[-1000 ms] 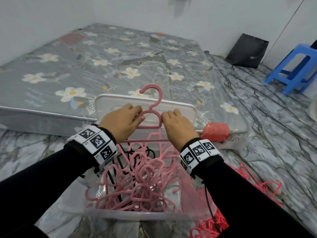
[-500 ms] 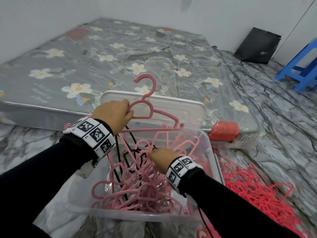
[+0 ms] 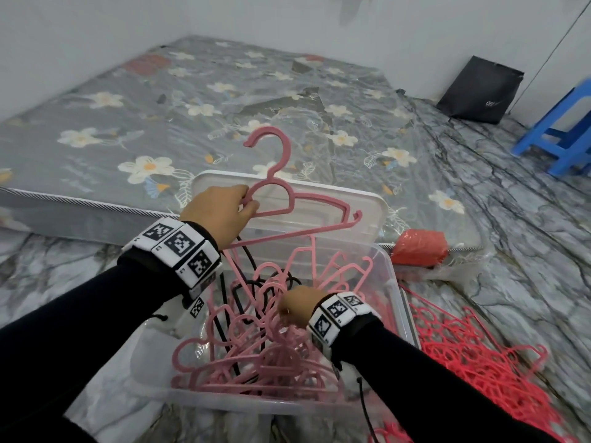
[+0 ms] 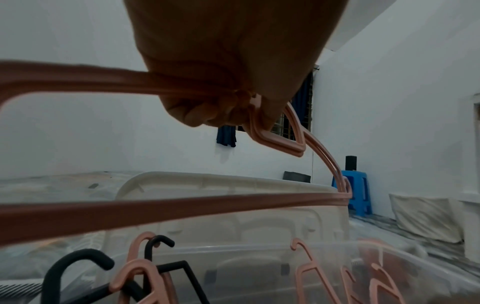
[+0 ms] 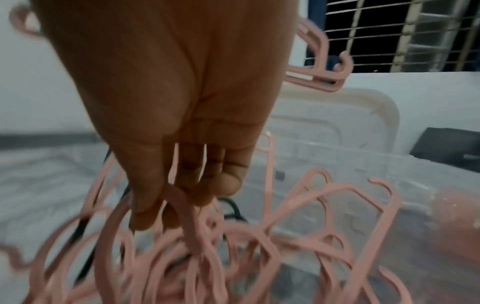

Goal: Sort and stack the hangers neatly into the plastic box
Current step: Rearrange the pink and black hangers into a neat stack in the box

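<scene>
Gripping a pink hanger (image 3: pixel 289 203) by its neck, left hand (image 3: pixel 220 215) holds it up over the clear plastic box (image 3: pixel 391 282). Right hand (image 3: pixel 295 310) is down in the box, fingers (image 5: pixel 182 185) curled round a hook in the pink hanger pile (image 3: pixel 256 353); a black hanger (image 3: pixel 236 282) is mixed in. Judgement: task midway, pile tangled, not stacked. Red hangers (image 3: pixel 473 353) lie on the marble floor (image 3: pixel 527 251) right of the box, unsorted. Lid (image 3: pixel 367 206) leans behind the box against a floral mattress (image 3: pixel 160 107). Blue stool (image 3: pixel 563 135) far right.
</scene>
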Motion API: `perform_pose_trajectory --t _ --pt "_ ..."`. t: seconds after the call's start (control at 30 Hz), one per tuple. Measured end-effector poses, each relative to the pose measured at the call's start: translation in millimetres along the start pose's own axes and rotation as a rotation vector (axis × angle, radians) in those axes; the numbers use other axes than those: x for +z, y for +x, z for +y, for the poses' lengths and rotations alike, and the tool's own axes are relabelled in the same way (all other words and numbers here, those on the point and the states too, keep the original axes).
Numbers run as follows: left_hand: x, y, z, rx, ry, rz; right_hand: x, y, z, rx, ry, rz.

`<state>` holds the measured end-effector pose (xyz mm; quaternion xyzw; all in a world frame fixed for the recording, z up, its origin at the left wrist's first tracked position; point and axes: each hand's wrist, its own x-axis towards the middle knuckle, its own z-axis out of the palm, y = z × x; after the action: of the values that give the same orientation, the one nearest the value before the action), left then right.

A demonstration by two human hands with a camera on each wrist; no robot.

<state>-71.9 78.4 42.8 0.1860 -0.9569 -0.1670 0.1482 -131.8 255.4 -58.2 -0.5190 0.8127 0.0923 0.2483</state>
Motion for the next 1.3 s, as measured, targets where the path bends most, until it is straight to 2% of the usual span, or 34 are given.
perform_pose_trajectory --t 0.07,0.17,0.3,0.5,0.57,0.63,0.73,0.8,0.9,1.03,1.17,1.3 --pt "-5 0 -1 -0.010 -0.030 0.028 -28 -14 1 -0.019 0.069 0.046" --pt "-13 2 1 0.003 -0.032 0.107 -67 -45 11 -0.009 0.197 0.191" --pt "-25 2 4 -0.045 -0.075 0.171 -94 -82 32 0.060 0.388 0.396" --pt "-38 6 3 -0.056 -0.113 0.244 -103 -105 48 -0.014 1.047 0.704" --pt "-39 6 2 -0.049 -0.128 0.206 -107 -108 47 -0.088 1.248 0.723" --pt "-38 5 3 -0.042 -0.144 0.131 -111 -110 45 -0.190 1.370 0.673" --pt "-35 0 7 -0.032 -0.183 0.034 -117 -113 40 -0.334 1.380 0.621" --pt "-33 -3 10 -0.019 -0.202 0.002 -122 -113 36 -0.357 1.345 0.643" --pt "-31 -7 15 -0.018 -0.226 -0.043 -124 -110 31 -0.279 1.236 0.699" --pt "-25 -13 21 0.003 -0.248 -0.190 -117 -104 25 -0.168 1.064 0.725" --pt "-15 -19 24 0.035 -0.209 -0.326 -118 -98 25 -0.092 0.979 0.854" --pt "-4 -19 27 0.110 -0.115 -0.366 -122 -95 26 -0.064 1.016 0.969"
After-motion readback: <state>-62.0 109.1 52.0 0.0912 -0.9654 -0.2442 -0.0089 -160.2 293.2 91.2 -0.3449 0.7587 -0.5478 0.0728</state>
